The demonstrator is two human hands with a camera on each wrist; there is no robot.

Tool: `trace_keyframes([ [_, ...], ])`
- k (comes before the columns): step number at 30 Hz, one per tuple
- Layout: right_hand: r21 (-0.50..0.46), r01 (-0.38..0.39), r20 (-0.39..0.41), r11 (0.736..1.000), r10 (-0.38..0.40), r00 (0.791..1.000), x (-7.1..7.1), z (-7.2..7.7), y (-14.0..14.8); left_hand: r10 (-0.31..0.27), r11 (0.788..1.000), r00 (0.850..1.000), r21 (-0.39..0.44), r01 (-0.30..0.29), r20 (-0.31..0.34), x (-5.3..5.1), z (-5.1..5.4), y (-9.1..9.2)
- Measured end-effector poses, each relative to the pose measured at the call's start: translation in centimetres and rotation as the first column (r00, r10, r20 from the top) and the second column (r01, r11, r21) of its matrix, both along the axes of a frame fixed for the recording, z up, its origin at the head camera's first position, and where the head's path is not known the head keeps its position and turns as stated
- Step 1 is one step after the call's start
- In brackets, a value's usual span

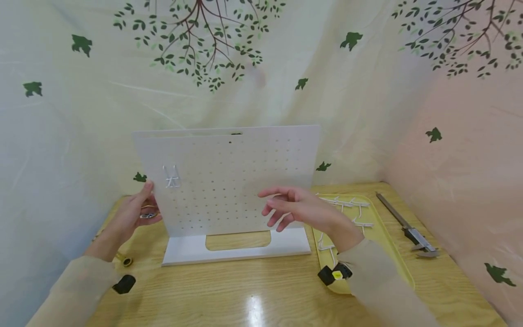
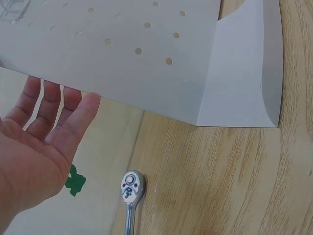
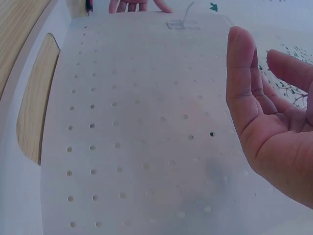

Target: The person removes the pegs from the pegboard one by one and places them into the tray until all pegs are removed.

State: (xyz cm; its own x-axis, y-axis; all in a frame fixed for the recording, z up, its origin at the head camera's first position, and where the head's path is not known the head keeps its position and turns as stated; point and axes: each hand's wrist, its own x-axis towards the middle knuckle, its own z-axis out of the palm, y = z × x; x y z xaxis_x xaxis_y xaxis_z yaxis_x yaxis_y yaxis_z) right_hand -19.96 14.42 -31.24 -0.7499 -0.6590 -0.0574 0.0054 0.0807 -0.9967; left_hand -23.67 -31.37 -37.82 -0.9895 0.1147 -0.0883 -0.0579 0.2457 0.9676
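Note:
A white pegboard [image 1: 220,181] stands upright on its white base [image 1: 188,250], with a white wire hook [image 1: 172,181] hanging at its upper left. My left hand [image 1: 136,206] holds the board's left edge; in the left wrist view the thumb is at the edge and the other fingertips pass behind the board [image 2: 127,68]. In front of the board's lower right, my right hand [image 1: 300,206] hovers with loosely bent fingers and nothing in them. The right wrist view shows that hand [image 3: 274,117] apart from the perforated face.
A yellow tray [image 1: 392,250] with several white wire hooks [image 1: 361,224] lies at right. Beyond it is a caliper [image 1: 408,227]. A ratchet [image 2: 131,188] lies near my left hand, and a brass-coloured piece [image 1: 125,261] sits by the left forearm. A leaf-patterned curtain [image 1: 261,104] stands behind.

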Motion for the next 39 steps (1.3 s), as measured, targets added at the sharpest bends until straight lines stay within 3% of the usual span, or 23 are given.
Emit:
trace_keyframes([
  [19, -0.116, -0.080, 0.074, 0.990, 0.089, 0.993, -1.7, 0.2, -8.3, 0.001, 1.000, 1.000, 0.022, -0.001, 0.002, 0.0, 0.2, 0.1],
  [26, -0.185, -0.042, 0.180, 0.982, 0.075, 0.981, -2.7, 0.7, -12.7, -0.002, 1.000, 1.000, 0.021, 0.002, 0.001, 0.1, 0.1, 0.2],
  [29, -0.221, 0.007, 0.256, 0.975, 0.051, 0.965, -3.0, 0.9, -14.5, 0.000, 1.000, 1.000, 0.019, 0.000, 0.001, 0.0, 0.1, 0.2],
  [34, -0.291, 0.100, 0.400, 0.952, 0.025, 0.916, -3.2, 1.0, -17.2, 0.003, 1.000, 1.000, 0.019, -0.004, 0.005, 0.0, 0.1, 0.2],
  [39, -0.299, 0.153, 0.478, 0.942, 0.009, 0.878, -3.2, 1.1, -19.3, 0.000, 0.999, 1.000, 0.042, 0.000, 0.007, 0.0, 0.1, 0.1],
])
